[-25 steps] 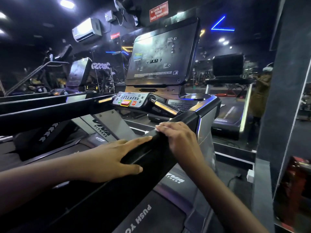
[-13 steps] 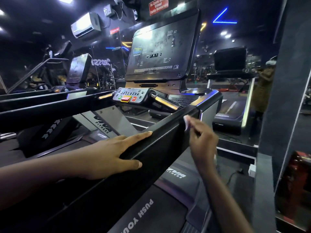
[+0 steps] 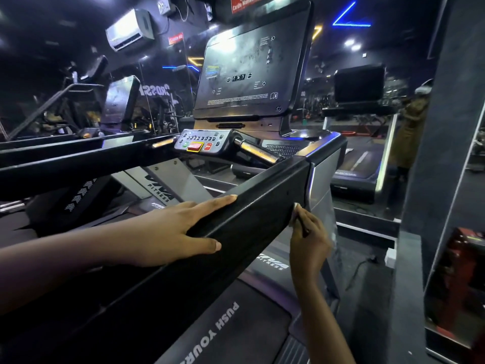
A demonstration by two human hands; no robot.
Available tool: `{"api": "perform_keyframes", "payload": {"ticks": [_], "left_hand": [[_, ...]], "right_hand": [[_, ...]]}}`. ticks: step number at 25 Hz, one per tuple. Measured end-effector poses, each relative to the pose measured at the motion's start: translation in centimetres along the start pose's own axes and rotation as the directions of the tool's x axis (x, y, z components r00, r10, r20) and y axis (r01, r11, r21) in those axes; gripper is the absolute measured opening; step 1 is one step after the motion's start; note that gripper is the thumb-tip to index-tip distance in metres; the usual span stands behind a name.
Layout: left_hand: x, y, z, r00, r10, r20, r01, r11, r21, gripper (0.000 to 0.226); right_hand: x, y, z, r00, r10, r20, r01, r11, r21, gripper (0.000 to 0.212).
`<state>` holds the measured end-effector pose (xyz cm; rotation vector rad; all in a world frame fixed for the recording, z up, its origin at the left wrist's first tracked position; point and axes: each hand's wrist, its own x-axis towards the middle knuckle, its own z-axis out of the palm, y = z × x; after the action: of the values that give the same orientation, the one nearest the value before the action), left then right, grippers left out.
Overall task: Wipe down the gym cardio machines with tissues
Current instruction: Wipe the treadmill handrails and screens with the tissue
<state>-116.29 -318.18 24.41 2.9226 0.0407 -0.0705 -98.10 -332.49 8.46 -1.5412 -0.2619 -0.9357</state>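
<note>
On the outer face of the side rail (image 3: 262, 198), right hand (image 3: 308, 237), pinching the tissue (image 3: 294, 210), has dropped from rail top to lower edge near the front end; left hand (image 3: 178, 229) stays flat on top, fingers straight, so the rail wipe is apparently moving on to the side face.

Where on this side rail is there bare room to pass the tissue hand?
Free: the side rail's top from the left hand's fingertips to its front end, and its outer face between that thumb and the right hand with the tissue. Crowded: under the left hand.
</note>
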Motion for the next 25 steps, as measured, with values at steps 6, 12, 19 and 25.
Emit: {"api": "perform_keyframes", "payload": {"ticks": [6,12,19,25], "left_hand": [[-0.1,0.1,0.0,1.000,-0.014,0.011,0.014,1.000,0.017,0.072],[-0.1,0.2,0.0,1.000,-0.015,0.014,0.015,1.000,0.010,0.074],[-0.1,0.2,0.0,1.000,0.001,0.005,-0.001,1.000,0.012,0.073],[0.0,0.3,0.0,1.000,-0.004,-0.006,0.004,1.000,0.009,0.072]], "right_hand": [[-3.1,-4.5,0.2,0.982,-0.186,-0.007,0.185,0.971,0.153,0.032],[1.2,-0.7,2.0,0.998,-0.036,-0.060,0.043,0.991,0.126,0.028],[-2.2,-3.7,0.6,0.986,-0.168,-0.016,0.169,0.979,0.119,0.030],[1.6,-3.4,2.4,0.983,-0.148,-0.105,0.161,0.979,0.128,0.031]]}}
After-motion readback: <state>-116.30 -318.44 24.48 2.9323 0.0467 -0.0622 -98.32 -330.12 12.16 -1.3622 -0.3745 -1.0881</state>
